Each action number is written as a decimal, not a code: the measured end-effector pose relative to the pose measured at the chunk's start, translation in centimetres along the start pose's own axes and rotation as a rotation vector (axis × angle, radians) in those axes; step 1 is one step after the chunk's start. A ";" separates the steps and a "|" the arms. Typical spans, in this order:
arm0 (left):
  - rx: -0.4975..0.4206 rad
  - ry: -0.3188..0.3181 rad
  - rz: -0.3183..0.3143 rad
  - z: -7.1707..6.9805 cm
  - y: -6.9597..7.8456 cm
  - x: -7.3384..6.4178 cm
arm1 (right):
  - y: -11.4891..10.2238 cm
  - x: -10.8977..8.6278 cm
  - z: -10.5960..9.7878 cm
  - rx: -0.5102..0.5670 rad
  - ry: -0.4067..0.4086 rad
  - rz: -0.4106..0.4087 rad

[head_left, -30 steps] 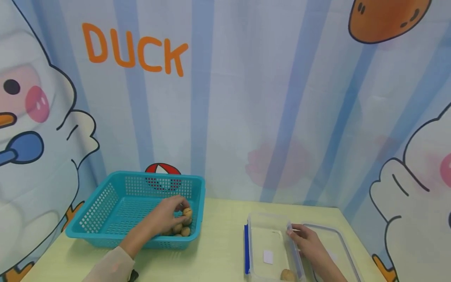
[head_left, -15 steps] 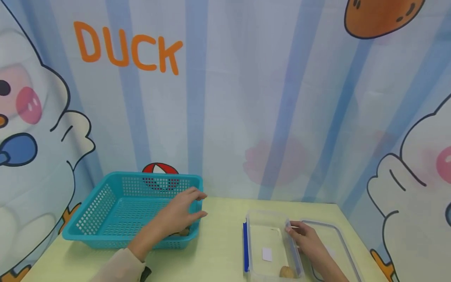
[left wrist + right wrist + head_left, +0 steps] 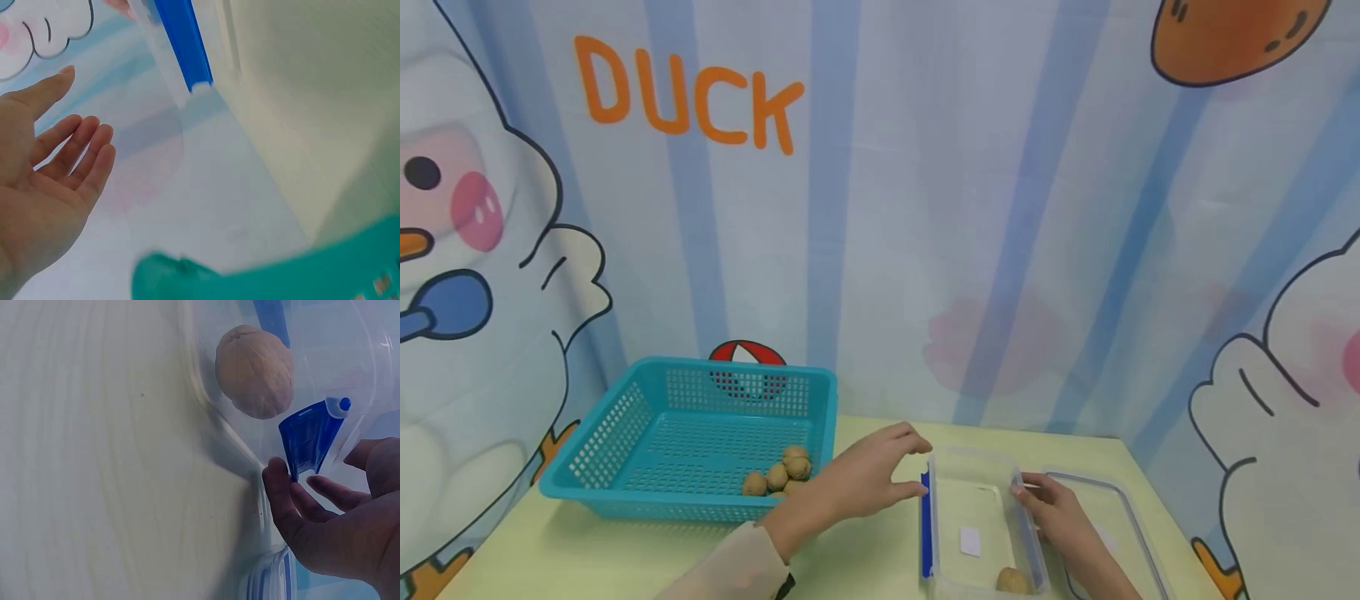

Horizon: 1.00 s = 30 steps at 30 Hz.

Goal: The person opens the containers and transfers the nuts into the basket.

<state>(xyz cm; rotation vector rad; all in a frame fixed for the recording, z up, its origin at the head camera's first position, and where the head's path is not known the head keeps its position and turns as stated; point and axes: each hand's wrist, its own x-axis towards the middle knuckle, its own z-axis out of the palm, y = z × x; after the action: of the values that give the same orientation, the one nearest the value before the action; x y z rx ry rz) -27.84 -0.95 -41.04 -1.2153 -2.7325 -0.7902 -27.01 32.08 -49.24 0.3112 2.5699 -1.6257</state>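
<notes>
My left hand (image 3: pixel 876 473) hovers between the basket and the clear plastic container (image 3: pixel 968 587), fingertips close to the container's blue-latched left side. Thumb and fingers are spread apart, and the left wrist view shows the palm (image 3: pixel 44 206) with nothing in it. The right hand (image 3: pixel 1060 521) grips the container's right wall at the rim, its fingers beside a blue latch (image 3: pixel 312 434) in the right wrist view. One walnut (image 3: pixel 1013 581) lies in the container's near right corner. Several more walnuts (image 3: pixel 777 477) are gathered in the near right corner of the teal basket (image 3: pixel 700 507), partly hidden by the left forearm.
A clear lid with a grey seal (image 3: pixel 1123 508) lies on the pale yellow table (image 3: pixel 880 546), right of the container and partly under the right arm. Behind the table hangs a striped curtain (image 3: pixel 887 250) with duck prints. The basket's raised rim stands beside the left forearm.
My left hand has drawn out of the basket and moved right, over its rim toward the container, uncovering the walnuts. The right hand keeps its grip on the container.
</notes>
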 end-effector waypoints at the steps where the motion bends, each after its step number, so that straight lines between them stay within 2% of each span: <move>1: -0.003 -0.016 0.003 0.3 0.3 0.3 | 0.0 -0.1 0.0 0.002 0.001 0.001; 9: -0.055 -0.093 0.039 3.2 2.4 1.7 | -0.2 -0.4 0.1 0.012 -0.003 0.000; 21: -0.045 -0.178 0.132 6.7 4.8 3.3 | -0.2 -0.4 -0.1 0.023 -0.010 -0.019; 26: -0.045 -0.208 0.123 8.0 5.3 4.3 | -0.3 -0.7 -0.1 0.046 -0.016 -0.021; 30: -0.068 -0.256 0.123 9.0 5.6 4.9 | -0.3 -0.8 -0.1 0.052 -0.043 -0.004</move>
<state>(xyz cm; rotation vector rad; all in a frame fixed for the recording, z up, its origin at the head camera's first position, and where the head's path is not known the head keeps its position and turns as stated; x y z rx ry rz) -25.92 9.76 -45.24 -1.5841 -2.8083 -0.7692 -26.28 31.95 -48.84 0.2713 2.5018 -1.6838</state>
